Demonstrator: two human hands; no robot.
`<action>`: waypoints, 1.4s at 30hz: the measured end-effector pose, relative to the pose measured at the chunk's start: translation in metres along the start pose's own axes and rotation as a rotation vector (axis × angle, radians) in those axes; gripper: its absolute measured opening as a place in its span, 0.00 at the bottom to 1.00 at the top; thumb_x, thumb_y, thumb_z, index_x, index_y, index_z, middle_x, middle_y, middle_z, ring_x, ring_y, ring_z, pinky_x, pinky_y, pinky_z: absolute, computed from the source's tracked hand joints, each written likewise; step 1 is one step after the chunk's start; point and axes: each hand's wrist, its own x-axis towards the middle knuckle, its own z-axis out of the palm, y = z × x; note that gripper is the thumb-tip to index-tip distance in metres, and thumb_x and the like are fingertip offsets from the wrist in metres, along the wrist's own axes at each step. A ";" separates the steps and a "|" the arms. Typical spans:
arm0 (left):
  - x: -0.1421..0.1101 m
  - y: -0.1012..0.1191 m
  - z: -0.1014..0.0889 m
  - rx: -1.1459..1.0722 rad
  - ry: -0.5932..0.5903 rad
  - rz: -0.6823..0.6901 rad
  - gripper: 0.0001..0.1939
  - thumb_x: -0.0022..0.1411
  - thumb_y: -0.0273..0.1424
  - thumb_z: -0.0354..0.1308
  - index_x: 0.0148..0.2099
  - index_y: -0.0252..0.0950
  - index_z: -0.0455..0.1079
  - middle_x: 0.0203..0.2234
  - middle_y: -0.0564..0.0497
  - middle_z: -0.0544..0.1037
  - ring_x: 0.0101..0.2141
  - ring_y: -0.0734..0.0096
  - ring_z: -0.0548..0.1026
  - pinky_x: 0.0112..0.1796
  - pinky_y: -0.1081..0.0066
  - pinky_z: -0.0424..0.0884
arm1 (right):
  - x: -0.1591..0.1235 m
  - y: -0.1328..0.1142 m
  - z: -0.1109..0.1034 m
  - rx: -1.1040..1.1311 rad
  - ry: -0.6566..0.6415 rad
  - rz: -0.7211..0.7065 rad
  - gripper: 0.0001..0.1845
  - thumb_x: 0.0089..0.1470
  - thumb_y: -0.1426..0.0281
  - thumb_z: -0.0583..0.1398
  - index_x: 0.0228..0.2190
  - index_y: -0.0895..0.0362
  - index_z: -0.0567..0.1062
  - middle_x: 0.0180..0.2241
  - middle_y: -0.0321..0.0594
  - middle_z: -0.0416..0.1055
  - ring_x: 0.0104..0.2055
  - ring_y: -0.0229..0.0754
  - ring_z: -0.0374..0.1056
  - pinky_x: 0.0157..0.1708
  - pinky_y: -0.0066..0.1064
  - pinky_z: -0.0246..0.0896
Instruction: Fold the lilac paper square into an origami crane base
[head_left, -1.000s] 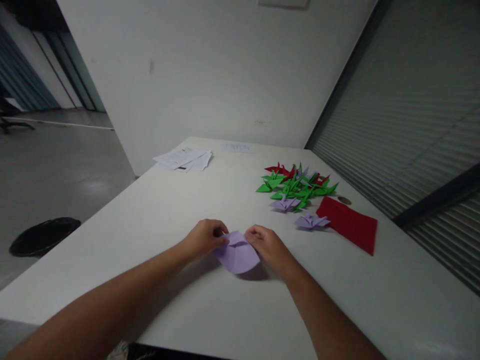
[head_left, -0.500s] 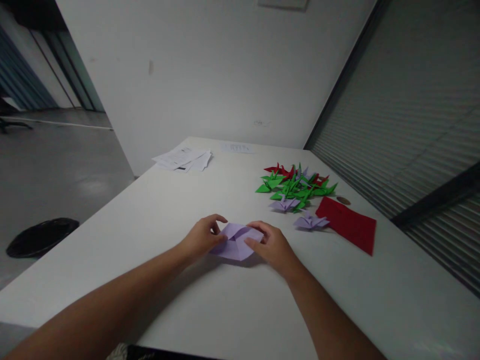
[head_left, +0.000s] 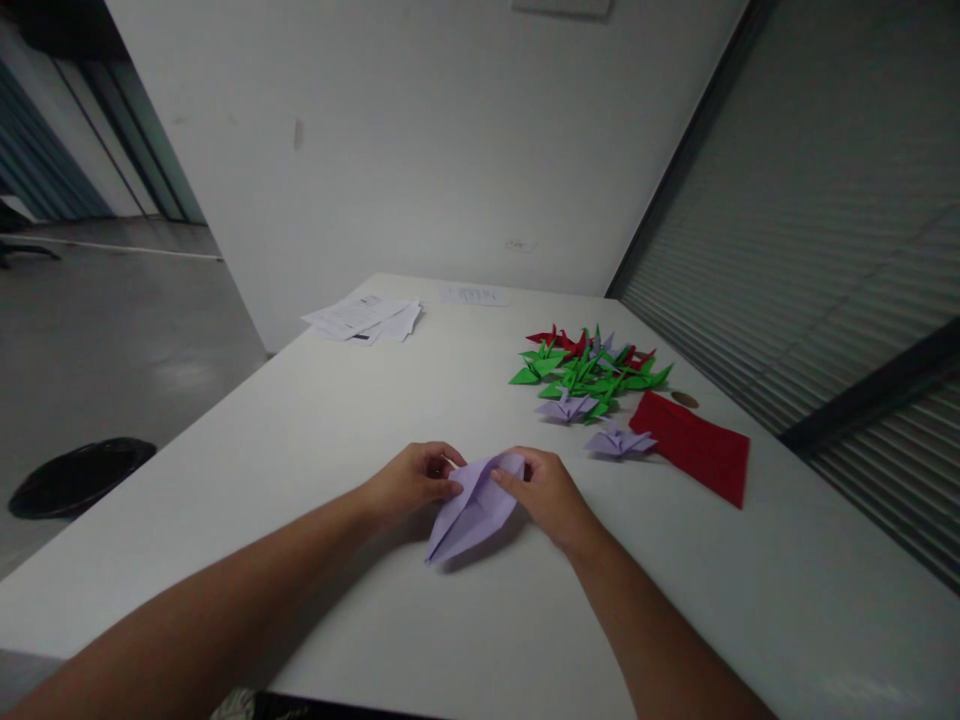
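A partly folded sheet of lilac origami paper (head_left: 474, 512) is held between my two hands, tilted just over the white table, with one pointed corner toward me. My left hand (head_left: 421, 478) pinches its upper left edge between thumb and fingers. On the other side, my right hand (head_left: 541, 488) grips the upper right part, thumb on top and fingers behind. The fingertips behind the paper are hidden. To the right of my right hand sits a folded lilac paper crane (head_left: 619, 441), with another lilac crane (head_left: 568, 407) a little farther back.
Green paper cranes (head_left: 589, 375) and red paper cranes (head_left: 570, 345) lie piled at the right. Red paper (head_left: 694, 447) and a brown disc (head_left: 684, 399) lie near the blinds. Printed sheets (head_left: 364, 316) rest at the far left. A black bin (head_left: 82, 478) stands on the floor.
The lilac paper has turned from lying wide and flat to a tilted, narrower shape, its point now toward me. Both hands still hold it and have shifted slightly.
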 end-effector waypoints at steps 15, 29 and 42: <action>-0.001 -0.007 -0.007 0.018 -0.123 0.006 0.23 0.52 0.31 0.73 0.52 0.33 0.81 0.32 0.49 0.81 0.30 0.72 0.74 0.36 0.69 0.70 | 0.002 -0.002 -0.001 0.245 0.052 0.126 0.18 0.46 0.56 0.68 0.24 0.59 0.77 0.22 0.36 0.72 0.24 0.39 0.64 0.26 0.30 0.54; -0.003 -0.002 -0.010 0.051 -0.169 -0.004 0.23 0.55 0.30 0.72 0.54 0.36 0.80 0.46 0.44 0.84 0.39 0.66 0.80 0.48 0.62 0.74 | 0.003 0.003 -0.004 0.325 0.016 0.168 0.24 0.49 0.49 0.67 0.23 0.58 0.76 0.21 0.36 0.70 0.25 0.40 0.65 0.29 0.31 0.59; -0.001 0.000 -0.015 0.183 -0.209 0.110 0.19 0.59 0.30 0.69 0.54 0.36 0.81 0.39 0.45 0.84 0.36 0.68 0.78 0.41 0.68 0.74 | 0.001 -0.001 -0.005 0.466 -0.009 0.206 0.26 0.46 0.46 0.69 0.25 0.58 0.76 0.22 0.36 0.71 0.27 0.40 0.66 0.31 0.31 0.59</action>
